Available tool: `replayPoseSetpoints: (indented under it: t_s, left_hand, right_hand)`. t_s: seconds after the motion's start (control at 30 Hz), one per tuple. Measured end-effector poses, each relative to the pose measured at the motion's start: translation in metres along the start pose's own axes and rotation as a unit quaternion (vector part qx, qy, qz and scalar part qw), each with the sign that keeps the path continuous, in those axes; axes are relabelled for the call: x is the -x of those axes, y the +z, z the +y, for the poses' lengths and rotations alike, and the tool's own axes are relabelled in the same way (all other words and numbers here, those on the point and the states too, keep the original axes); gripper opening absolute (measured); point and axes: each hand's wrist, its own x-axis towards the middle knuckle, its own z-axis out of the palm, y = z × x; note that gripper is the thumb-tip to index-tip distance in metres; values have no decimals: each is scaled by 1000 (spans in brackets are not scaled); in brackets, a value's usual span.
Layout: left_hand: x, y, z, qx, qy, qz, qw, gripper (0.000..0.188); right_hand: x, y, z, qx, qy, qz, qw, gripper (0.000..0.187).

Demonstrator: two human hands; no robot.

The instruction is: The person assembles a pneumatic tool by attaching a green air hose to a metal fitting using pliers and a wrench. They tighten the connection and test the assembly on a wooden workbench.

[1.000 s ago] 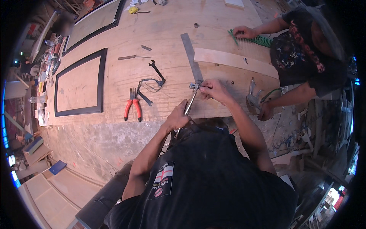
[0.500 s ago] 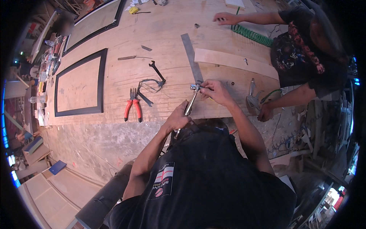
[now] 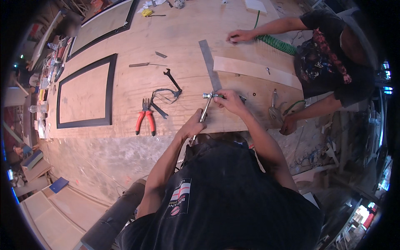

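My left hand (image 3: 193, 124) is closed around the shaft of a long silver metal tool (image 3: 205, 111), held slantwise over the table's near edge. Its shiny head (image 3: 207, 96) points up and away from me. My right hand (image 3: 228, 101) is beside that head, its fingers pinched on a slim dark-green piece (image 3: 218, 96) that meets the head. What kind of piece it is, I cannot make out, since the fingers cover most of it. A flat grey metal strip (image 3: 208, 62) lies just beyond both hands.
Left of my hands lie red-handled pliers (image 3: 145, 120), an open-end wrench (image 3: 171, 80), a thin-bladed tool (image 3: 139, 65) and a black frame (image 3: 111, 89). On the right a co-worker's arms (image 3: 279, 28) reach over the table, near a green coiled hose (image 3: 277, 43) and a pale board (image 3: 254, 71).
The silver tool's head has shifted slightly left and turned, and my right hand has moved a little left and lower with it. The co-worker's far hand has moved left and nearer.
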Motion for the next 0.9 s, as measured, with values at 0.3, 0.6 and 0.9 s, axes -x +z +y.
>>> replayPoseSetpoints:
  t_s: [0.3, 0.6, 0.9]
  left_hand:
    - [-37, -37, -1, 184, -61, -40, 980, 49]
    - [-95, -16, 18, -197, -136, 175, 955, 83]
    - [-88, 3, 83, -314, 224, 70, 920, 50]
  right_hand:
    - [-18, 4, 25, -38, 71, 158, 984, 27]
    - [17, -16, 20, -21, 15, 136, 990, 29]
    - [31, -47, 3, 15, -66, 74, 995, 26]
